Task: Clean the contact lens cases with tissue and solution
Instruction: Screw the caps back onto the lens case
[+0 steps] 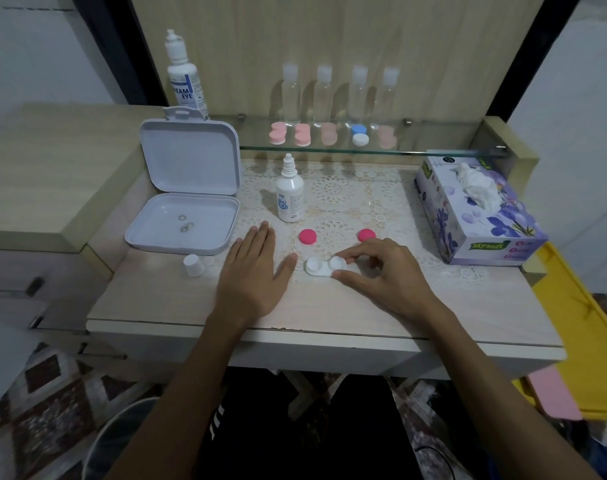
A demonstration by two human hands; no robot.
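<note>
A white contact lens case [321, 266] with both wells uncapped lies on the lace mat at the table's middle. My right hand [381, 275] pinches its right end between thumb and fingers. My left hand [255, 271] rests flat on the table just left of the case, fingers straight. Two pink caps [308, 236] [366, 234] lie behind the case. A small solution bottle [289, 192] stands upright behind them, its white cap [193, 265] off at the left. A purple tissue box [478, 209] sits at the right with a tissue sticking out.
An open white box [187, 202] with small rings inside stands at the left. A glass shelf [364, 150] carries several lens cases, several clear bottles and a large solution bottle [184, 77]. A yellow bin [579, 327] stands to the right of the table.
</note>
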